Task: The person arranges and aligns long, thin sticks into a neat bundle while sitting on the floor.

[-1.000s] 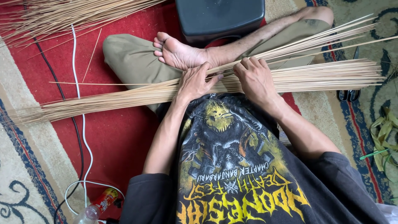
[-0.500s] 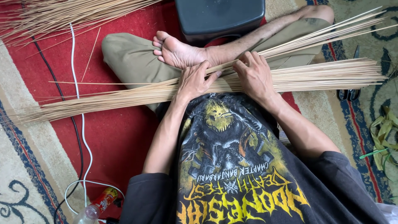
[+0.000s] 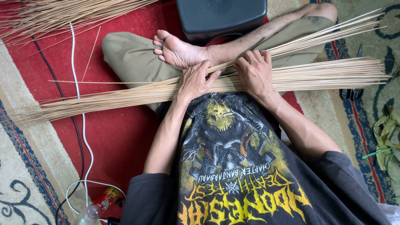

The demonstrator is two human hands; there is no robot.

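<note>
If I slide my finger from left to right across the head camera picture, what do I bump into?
White cable → plastic bottle with red label → left hand → right hand → black-handled scissors → green leaf strips.

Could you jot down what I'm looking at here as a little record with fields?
Setting: person sitting cross-legged on a patterned red carpet
Left hand: pressed on a bundle of thin sticks lying across the lap
Right hand: gripping the same bundle
Behind: dark box, another stick pile
Left side: white cable, plastic bottle
Right side: scissors, green leaf strips
</note>
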